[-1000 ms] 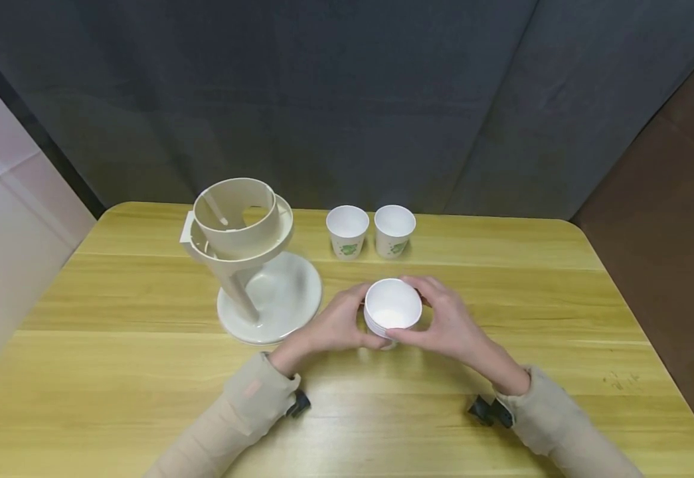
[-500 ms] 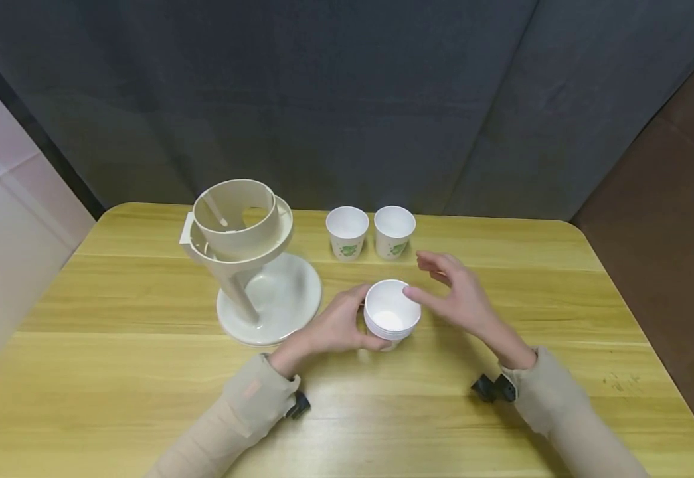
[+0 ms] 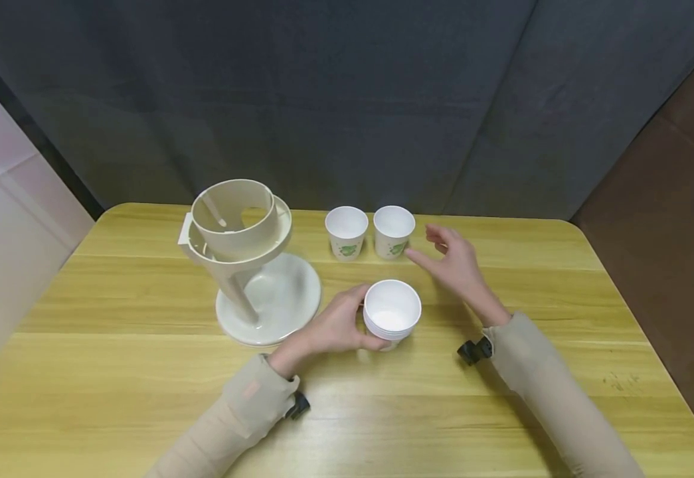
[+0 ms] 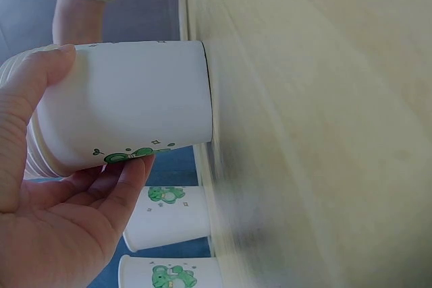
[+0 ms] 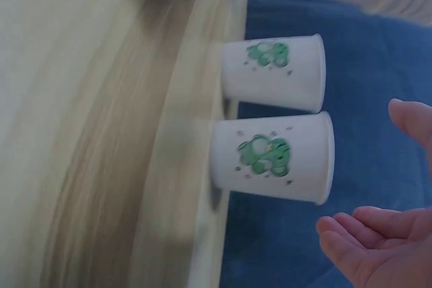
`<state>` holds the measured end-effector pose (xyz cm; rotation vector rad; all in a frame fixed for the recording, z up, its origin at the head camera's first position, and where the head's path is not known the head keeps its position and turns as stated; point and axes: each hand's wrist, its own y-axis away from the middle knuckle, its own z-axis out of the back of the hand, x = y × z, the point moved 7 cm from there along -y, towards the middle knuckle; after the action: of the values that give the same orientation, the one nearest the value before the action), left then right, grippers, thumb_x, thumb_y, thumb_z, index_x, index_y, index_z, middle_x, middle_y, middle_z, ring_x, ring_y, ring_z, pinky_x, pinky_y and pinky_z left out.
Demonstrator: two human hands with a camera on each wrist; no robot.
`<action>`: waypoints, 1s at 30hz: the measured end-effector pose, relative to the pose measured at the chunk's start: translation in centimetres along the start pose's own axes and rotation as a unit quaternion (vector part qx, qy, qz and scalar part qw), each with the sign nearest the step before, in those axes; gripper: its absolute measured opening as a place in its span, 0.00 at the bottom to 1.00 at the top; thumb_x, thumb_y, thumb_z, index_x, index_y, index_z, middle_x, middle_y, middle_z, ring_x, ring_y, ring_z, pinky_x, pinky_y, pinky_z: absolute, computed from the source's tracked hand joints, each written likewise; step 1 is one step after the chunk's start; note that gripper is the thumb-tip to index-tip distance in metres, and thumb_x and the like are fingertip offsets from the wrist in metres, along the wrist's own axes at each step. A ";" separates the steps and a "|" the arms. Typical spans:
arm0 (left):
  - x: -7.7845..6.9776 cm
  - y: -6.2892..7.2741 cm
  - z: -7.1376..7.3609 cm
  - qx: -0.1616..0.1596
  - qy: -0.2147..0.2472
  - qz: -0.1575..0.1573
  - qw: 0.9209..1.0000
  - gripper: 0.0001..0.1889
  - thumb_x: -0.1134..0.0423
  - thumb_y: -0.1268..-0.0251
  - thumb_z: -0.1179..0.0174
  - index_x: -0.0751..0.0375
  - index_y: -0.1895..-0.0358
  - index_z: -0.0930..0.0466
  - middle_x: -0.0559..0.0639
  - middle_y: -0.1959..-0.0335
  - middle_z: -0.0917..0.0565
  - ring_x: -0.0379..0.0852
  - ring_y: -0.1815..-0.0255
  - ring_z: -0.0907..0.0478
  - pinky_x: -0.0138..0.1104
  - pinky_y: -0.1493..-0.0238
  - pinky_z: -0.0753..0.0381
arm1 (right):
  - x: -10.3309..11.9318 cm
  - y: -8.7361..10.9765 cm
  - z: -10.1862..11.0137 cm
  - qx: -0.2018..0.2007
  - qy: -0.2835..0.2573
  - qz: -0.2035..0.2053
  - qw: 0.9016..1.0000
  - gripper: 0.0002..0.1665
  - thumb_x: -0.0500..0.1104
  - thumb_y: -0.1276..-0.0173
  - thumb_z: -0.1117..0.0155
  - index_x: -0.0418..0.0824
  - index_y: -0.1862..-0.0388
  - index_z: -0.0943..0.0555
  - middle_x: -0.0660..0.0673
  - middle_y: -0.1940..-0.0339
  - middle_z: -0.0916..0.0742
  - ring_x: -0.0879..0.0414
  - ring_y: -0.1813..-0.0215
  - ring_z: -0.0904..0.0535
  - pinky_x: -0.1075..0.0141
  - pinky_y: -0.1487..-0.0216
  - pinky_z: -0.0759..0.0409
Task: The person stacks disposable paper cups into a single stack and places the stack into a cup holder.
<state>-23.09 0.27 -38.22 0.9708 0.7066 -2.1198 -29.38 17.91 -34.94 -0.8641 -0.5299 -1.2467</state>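
- Left grip (image 3: 337, 323) curls round a nested stack of white paper cups (image 3: 392, 312); right grip (image 3: 457, 265), loosely parted, holds nothing.
- Done: two green-printed white paper cups (image 3: 394, 232) standing singly. Left: that stack's unsplit.

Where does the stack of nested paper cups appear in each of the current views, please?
Head: the stack of nested paper cups is right of and below centre, in the left hand.
Left wrist: upper left, on its side, meeting the left edge.
Right wrist: along the top edge, partly cut off.
Shared landmark: two single green-printed paper cups.
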 end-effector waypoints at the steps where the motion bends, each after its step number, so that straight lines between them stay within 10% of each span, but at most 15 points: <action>1: 0.0 0.0 0.0 0.000 0.000 0.000 1.000 0.39 0.62 0.63 0.23 0.68 0.42 0.30 0.55 0.51 0.21 0.47 0.51 0.24 0.37 0.48 0.24 | -0.2 -0.3 -0.1 -0.004 0.001 -0.001 1.000 0.39 0.44 0.45 0.28 0.25 0.40 0.31 0.31 0.45 0.23 0.40 0.43 0.27 0.53 0.40 0.28; 30: 0.0 0.0 0.0 -0.005 -0.002 -0.020 1.000 0.40 0.62 0.63 0.23 0.68 0.41 0.31 0.55 0.51 0.21 0.47 0.51 0.24 0.36 0.47 0.24 | -0.8 -5.1 -3.1 -0.001 0.079 -0.026 0.997 0.49 0.53 0.52 0.25 0.24 0.39 0.32 0.31 0.47 0.24 0.41 0.46 0.29 0.51 0.46 0.29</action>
<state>-23.14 0.29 -38.21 0.9541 0.7390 -2.1498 -34.82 15.51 -35.92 -0.7499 -0.4260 -1.3499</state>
